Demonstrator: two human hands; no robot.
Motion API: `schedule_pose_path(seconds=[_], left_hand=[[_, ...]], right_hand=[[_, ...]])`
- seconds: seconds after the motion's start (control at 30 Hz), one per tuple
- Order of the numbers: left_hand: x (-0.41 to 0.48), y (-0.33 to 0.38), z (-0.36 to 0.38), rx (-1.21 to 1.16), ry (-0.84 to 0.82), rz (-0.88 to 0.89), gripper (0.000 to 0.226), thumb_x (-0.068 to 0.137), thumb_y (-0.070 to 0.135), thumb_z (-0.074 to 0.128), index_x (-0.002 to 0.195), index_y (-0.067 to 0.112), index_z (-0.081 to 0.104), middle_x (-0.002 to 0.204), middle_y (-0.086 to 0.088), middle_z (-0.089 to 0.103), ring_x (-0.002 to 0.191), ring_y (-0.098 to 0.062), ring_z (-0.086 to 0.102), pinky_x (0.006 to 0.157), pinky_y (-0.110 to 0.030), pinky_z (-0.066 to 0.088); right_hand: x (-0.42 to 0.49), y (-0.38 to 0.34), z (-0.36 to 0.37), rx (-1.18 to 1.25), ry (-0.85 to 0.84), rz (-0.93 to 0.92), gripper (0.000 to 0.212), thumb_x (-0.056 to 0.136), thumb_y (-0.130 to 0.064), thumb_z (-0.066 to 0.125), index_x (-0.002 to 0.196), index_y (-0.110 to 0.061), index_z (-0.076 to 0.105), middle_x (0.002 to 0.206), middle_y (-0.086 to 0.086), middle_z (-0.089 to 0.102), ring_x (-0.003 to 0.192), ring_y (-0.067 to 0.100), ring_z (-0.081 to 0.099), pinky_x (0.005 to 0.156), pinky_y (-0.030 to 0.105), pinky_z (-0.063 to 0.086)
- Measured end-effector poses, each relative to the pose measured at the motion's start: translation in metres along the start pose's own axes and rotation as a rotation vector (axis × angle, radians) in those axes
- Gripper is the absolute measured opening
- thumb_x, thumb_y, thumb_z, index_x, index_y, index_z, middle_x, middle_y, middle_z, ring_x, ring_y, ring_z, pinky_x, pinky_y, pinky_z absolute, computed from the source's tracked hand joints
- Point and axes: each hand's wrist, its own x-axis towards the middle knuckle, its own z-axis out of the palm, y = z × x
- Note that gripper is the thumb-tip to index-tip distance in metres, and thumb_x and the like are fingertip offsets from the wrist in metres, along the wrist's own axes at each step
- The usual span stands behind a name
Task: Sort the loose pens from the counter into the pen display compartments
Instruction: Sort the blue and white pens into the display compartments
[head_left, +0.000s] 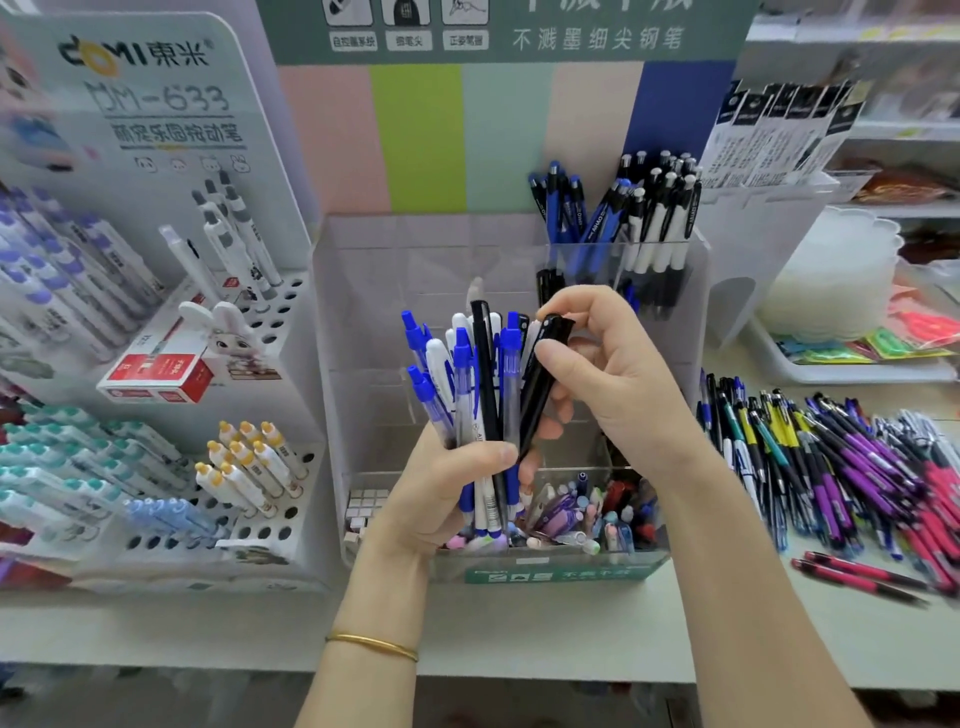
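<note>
View: head camera, looking down at both hands in front of a shop counter.
Left hand: the left hand (447, 483) was low and centre, fingers and thumb curled round a bundle of pens (467, 395), mostly blue and white, standing almost upright with their clip ends up.
Right hand: the right hand (613, 379) was just right of the bundle, thumb and forefinger pinching the top of a black pen (540, 384); the other fingers were curled loosely behind it.
Black pen axis: near upright, top leaning a little right, lower end down by the left thumb. Whether the left fingers also gripped that end was hard to tell.
Pen display: the clear pen display (332, 312) stood directly behind both hands, its middle cells showing no pens.
Filled cell: the back right compartment (649, 223) held blue pens and black-and-white pens, above and just beyond the right hand.
Key relation: the black pen's likely slot lay up and behind the right hand, which was the nearer hand.
Loose pens: many loose pens (831, 457) lay on the counter (519, 623), to the right.
</note>
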Motion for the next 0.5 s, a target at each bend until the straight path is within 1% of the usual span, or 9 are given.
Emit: schedule_pose_path(seconds=[0.03,0.13,0.2,0.27,0.3,0.37,0.43,0.5], left_hand=[[0.000,0.000,0.001,-0.007,0.010,-0.007,0.040,0.075,0.010,0.058,0.114,0.013,0.066,0.103,-0.012,0.067,0.064,-0.017,0.055,0.058,-0.027,0.049],[0.000,-0.002,0.005,-0.002,0.086,-0.038,0.040,0.069,0.014,0.061,0.108,0.018,0.071,0.101,-0.014,0.069,0.064,-0.019,0.059,0.059,-0.029,0.051],[0.001,-0.002,0.006,-0.001,0.148,-0.063,0.042,0.064,0.016,0.064,0.106,0.016,0.071,0.099,-0.017,0.070,0.064,-0.021,0.063,0.060,-0.031,0.053],[0.003,-0.002,0.008,0.009,0.210,-0.089,0.048,0.062,0.014,0.066,0.109,0.011,0.067,0.099,-0.020,0.070,0.064,-0.024,0.065,0.060,-0.031,0.054],[0.004,-0.001,0.010,0.026,0.247,-0.099,0.050,0.062,0.010,0.066,0.112,0.009,0.065,0.100,-0.021,0.070,0.065,-0.025,0.067,0.060,-0.032,0.055],[0.007,0.001,0.016,0.044,0.313,-0.097,0.045,0.069,0.004,0.061,0.114,0.007,0.063,0.099,-0.019,0.072,0.072,-0.028,0.070,0.061,-0.033,0.056],[0.010,0.003,0.021,0.072,0.374,-0.072,0.036,0.076,-0.002,0.059,0.109,0.009,0.064,0.091,-0.013,0.074,0.076,-0.027,0.072,0.061,-0.031,0.057],[0.013,0.004,0.026,0.142,0.449,-0.057,0.031,0.081,-0.007,0.059,0.103,0.013,0.065,0.084,-0.007,0.074,0.075,-0.022,0.072,0.060,-0.029,0.057]], right_hand=[[0.000,-0.001,0.000,-0.024,0.006,0.011,0.015,0.096,-0.005,0.051,0.103,-0.018,0.048,0.068,-0.007,0.057,0.046,0.017,0.054,0.045,0.033,0.045],[0.002,-0.002,0.001,-0.064,0.015,0.041,0.013,0.095,-0.004,0.051,0.099,-0.014,0.044,0.063,0.002,0.052,0.044,0.013,0.048,0.039,0.026,0.041],[0.002,-0.001,-0.002,-0.072,0.011,0.064,0.016,0.093,-0.005,0.055,0.100,-0.011,0.043,0.072,0.017,0.051,0.048,0.016,0.051,0.041,0.023,0.042],[0.002,0.000,-0.006,-0.089,-0.001,0.075,0.016,0.092,-0.005,0.057,0.100,-0.011,0.044,0.080,0.028,0.053,0.050,0.019,0.052,0.042,0.022,0.043],[0.001,0.000,-0.007,-0.116,-0.002,0.074,0.016,0.092,-0.006,0.057,0.099,-0.013,0.045,0.083,0.029,0.055,0.050,0.017,0.053,0.043,0.022,0.043],[0.001,0.002,-0.008,-0.178,0.014,0.069,0.017,0.092,-0.008,0.058,0.098,-0.018,0.046,0.087,0.027,0.059,0.050,0.014,0.051,0.045,0.019,0.042],[0.002,0.005,-0.008,-0.241,0.038,0.064,0.018,0.093,-0.012,0.058,0.098,-0.024,0.045,0.086,0.021,0.061,0.054,0.014,0.051,0.047,0.019,0.040],[0.003,0.005,-0.008,-0.296,0.058,0.057,0.018,0.093,-0.015,0.057,0.099,-0.025,0.044,0.080,0.014,0.058,0.057,0.013,0.053,0.049,0.020,0.041]])
